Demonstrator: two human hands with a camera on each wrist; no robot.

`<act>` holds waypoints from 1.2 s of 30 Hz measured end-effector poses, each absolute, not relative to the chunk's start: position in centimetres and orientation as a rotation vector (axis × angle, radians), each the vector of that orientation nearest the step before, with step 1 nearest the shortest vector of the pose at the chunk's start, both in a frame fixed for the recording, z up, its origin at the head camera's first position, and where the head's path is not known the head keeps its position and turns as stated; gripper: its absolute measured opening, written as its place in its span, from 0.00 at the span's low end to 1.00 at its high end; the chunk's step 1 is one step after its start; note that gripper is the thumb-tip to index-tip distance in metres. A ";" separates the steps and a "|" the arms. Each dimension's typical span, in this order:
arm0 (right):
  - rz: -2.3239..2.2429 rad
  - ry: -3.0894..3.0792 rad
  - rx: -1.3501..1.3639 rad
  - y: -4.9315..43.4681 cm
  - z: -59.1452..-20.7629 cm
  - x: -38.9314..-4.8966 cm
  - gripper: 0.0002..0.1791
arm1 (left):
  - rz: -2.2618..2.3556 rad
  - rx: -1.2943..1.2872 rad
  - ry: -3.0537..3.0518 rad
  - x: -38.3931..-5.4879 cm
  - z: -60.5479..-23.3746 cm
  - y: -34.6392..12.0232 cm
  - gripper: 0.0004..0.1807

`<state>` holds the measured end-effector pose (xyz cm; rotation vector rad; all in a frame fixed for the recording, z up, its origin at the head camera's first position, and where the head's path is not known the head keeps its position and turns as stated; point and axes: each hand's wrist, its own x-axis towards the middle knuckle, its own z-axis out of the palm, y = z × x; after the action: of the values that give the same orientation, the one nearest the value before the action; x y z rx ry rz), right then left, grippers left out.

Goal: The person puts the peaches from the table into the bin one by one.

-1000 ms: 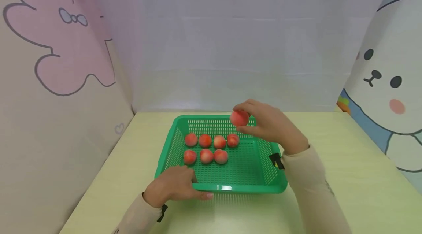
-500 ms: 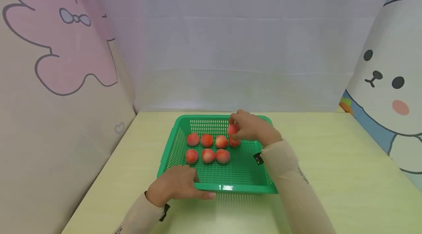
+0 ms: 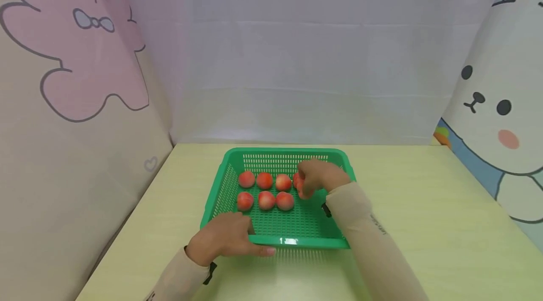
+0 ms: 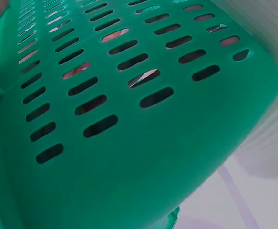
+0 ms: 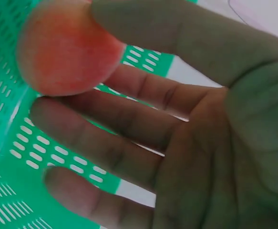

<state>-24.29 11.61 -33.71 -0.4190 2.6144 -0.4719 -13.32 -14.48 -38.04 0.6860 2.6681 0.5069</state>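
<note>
A green plastic basket stands on the table. My left hand grips its near rim, thumb outside and fingers over the inner side. Low inside the basket's right half, my right hand pinches a peach between thumb and fingers. That peach is partly covered by the hand in the head view. Several other peaches lie on the basket floor in two rows, among them a front-row peach and a back-row peach. The back row's rightmost peach is mostly hidden behind the right hand.
The basket's slotted wall fills the left wrist view, with bits of peach showing through the slots. Pale yellow tabletop spreads on both sides of the basket. A white curtain hangs behind, and printed cartoon sheets flank the table.
My right hand has carried the peach from above the back right rim down and inward to the basket floor, beside the other peaches. The left hand has stayed on the near rim.
</note>
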 end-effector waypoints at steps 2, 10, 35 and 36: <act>-0.470 2.587 -0.373 11.5 -33.9 -24.3 0.16 | 0.506 0.687 2.667 -13.3 -38.1 -14.5 0.37; -0.436 2.538 -0.238 11.3 -34.4 -24.5 0.16 | 0.496 0.676 2.678 -13.5 -38.1 -14.3 0.37; -0.383 2.584 -0.334 12.0 -34.0 -24.3 0.15 | 0.506 0.653 2.672 -13.6 -38.7 -13.8 0.38; -0.392 2.616 -0.372 12.3 -33.4 -24.0 0.16 | 0.507 0.650 2.670 -13.7 -38.7 -13.8 0.38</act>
<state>-23.95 12.33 -33.38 -0.3718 2.6158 -0.3915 -13.66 -13.79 -38.75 0.6497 2.6698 0.5066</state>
